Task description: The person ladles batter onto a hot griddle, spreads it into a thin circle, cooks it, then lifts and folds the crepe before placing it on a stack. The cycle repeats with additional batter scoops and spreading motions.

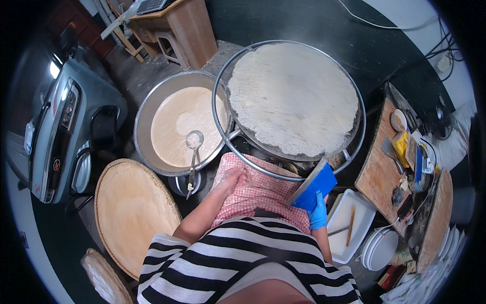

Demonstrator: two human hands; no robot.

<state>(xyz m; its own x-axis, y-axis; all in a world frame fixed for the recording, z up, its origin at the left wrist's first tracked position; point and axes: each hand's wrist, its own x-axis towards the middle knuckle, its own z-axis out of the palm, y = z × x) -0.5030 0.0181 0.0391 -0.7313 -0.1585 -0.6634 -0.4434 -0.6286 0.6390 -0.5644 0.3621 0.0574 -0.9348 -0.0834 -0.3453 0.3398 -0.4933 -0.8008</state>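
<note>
My right hand [318, 215], in a blue glove, grips a flat blue scraper [316, 188] by its lower part, close to the near edge of a round griddle [334, 154]. A pale, thin layer of batter [293, 96] covers most of the griddle, with streaks and a ragged rim. My left hand [234, 180] is bare, its fingers curled with nothing visible in them, resting over the pink checked apron [266, 190]. Beyond it, a ladle [194, 147] lies over the rim of a big metal pot [144, 114] of beige batter [169, 126], its bowl at the batter's surface.
A metal ring [365, 119] surrounds the griddle. At left lies a large round board [134, 215], near a vehicle [71, 121]. On the right, a white tub [364, 202] holds liquid and a stick; beyond it stands a wooden board [377, 162] with tools. A wooden desk [190, 30] stands behind.
</note>
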